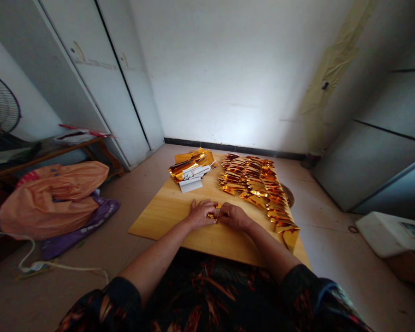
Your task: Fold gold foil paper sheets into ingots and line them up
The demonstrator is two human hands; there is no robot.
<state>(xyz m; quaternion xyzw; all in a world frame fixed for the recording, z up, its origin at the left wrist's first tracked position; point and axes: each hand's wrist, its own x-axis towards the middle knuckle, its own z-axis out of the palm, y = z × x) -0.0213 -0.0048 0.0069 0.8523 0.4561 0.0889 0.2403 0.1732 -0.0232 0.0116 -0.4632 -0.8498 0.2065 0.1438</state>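
My left hand is closed round a small piece of gold foil paper over the wooden board. Right beside it, my right hand is curled into a pinch at the same piece, which the fingers mostly cover. To the right lie several rows of folded gold foil pieces, packed close and overlapping down to the board's right edge. At the far left of the board sits a loose stack of gold foil sheets, with white-backed paper on its near side.
On the left floor are an orange bag, a purple bag and a pale cord. A low wooden bench and a fan stand beyond them. A white box is on the right; a wall rises behind.
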